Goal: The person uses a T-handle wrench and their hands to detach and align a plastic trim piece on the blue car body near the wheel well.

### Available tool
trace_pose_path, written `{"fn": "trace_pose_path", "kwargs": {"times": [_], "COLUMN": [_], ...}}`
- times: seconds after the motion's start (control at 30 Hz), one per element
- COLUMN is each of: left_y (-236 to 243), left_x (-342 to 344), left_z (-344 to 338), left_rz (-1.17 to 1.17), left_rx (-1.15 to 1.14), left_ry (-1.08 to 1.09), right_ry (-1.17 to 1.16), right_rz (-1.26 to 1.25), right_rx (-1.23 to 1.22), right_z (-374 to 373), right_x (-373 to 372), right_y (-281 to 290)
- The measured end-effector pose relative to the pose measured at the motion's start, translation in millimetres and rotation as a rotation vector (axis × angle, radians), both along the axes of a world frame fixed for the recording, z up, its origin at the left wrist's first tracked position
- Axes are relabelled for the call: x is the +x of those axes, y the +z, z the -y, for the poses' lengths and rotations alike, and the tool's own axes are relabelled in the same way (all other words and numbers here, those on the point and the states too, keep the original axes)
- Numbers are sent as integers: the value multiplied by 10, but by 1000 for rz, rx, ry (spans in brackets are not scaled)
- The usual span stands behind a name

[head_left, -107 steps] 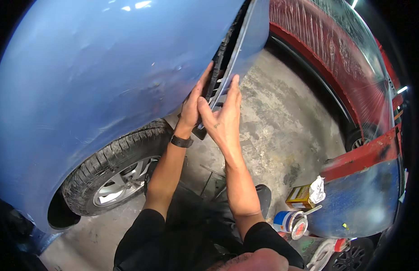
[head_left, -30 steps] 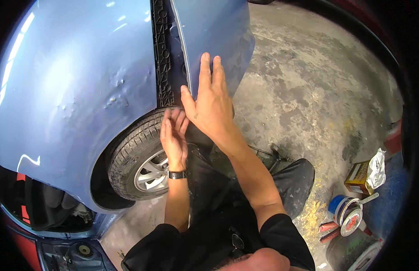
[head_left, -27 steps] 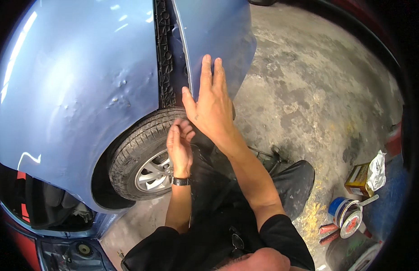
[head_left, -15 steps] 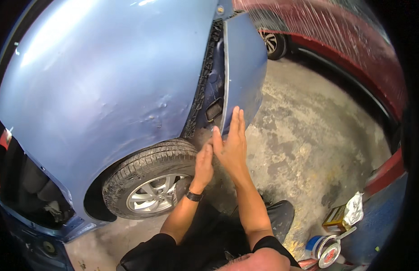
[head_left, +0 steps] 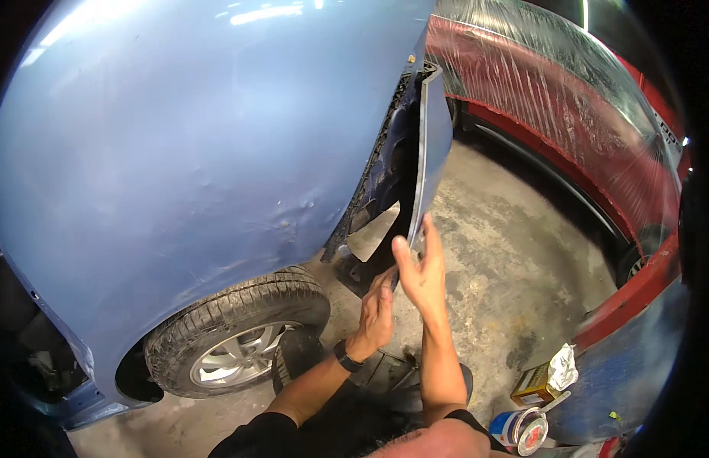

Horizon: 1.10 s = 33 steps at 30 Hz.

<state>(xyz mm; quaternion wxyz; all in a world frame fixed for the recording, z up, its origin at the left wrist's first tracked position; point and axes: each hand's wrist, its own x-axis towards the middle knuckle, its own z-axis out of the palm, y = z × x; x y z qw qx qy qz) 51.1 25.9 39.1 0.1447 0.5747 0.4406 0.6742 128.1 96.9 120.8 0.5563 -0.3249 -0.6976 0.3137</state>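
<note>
The dented blue body panel [head_left: 201, 153] of a car curves over a tyre [head_left: 167, 343] with a silver wheel. At its right edge a separated blue bumper section [head_left: 434, 137] stands out, exposing a black slotted strip and a dark cavity. My right hand [head_left: 424, 278] holds that section’s lower edge, thumb and extended fingers on either side. My left hand [head_left: 373, 320], wearing a dark wristband, is just left and lower, fingers curled at the section’s bottom; whatever they grip is hidden.
A red car [head_left: 537, 114] under clear plastic stands to the right. At lower right, a blue-and-red panel [head_left: 621, 359] lies beside a yellow tin [head_left: 534, 389] with crumpled wrap, an open can [head_left: 515, 427] and a spatula [head_left: 559, 401]. Concrete floor [head_left: 492, 237] lies between the cars.
The view has swung, showing more of the red car. The gap behind the bumper section looks wider, with floor visible through it. My hands have shifted lower and rightward, staying at that section.
</note>
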Motion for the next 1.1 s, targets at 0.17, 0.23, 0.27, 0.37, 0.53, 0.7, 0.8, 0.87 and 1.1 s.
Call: {"fn": "trace_pose_path", "kwargs": {"times": [0.17, 0.23, 0.27, 0.37, 0.53, 0.7, 0.8, 0.87, 1.1], "left_y": [52, 123, 220, 250, 192, 308, 145, 120, 303], "left_x": [-66, -64, -66, -104, -77, 21, 122, 139, 70], "left_z": [-17, -54, -41, -156, -170, -225, -215, -188, -286], "left_rz": [-24, -4, -33, -68, -35, -31, -83, -107, -47], "left_rx": [-4, 68, 63, 123, 146, 123, 158, 172, 181], "left_ry": [46, 78, 85, 121, 142, 143, 139, 120, 180], "right_ry": [-295, -375, -384, -349, -409, -352, -342, -349, -391], "right_rz": [296, 371, 394, 426, 441, 434, 374, 352, 456], "right_rx": [249, 378, 331, 119, 291, 130, 225, 310, 184], "right_z": [-340, -513, -546, -425, -474, -499, -522, -533, -630], "right_x": [-310, -292, -257, -328, -318, -197, -89, -61, -157], "right_y": [504, 480, 501, 781, 587, 815, 568, 488, 754]}}
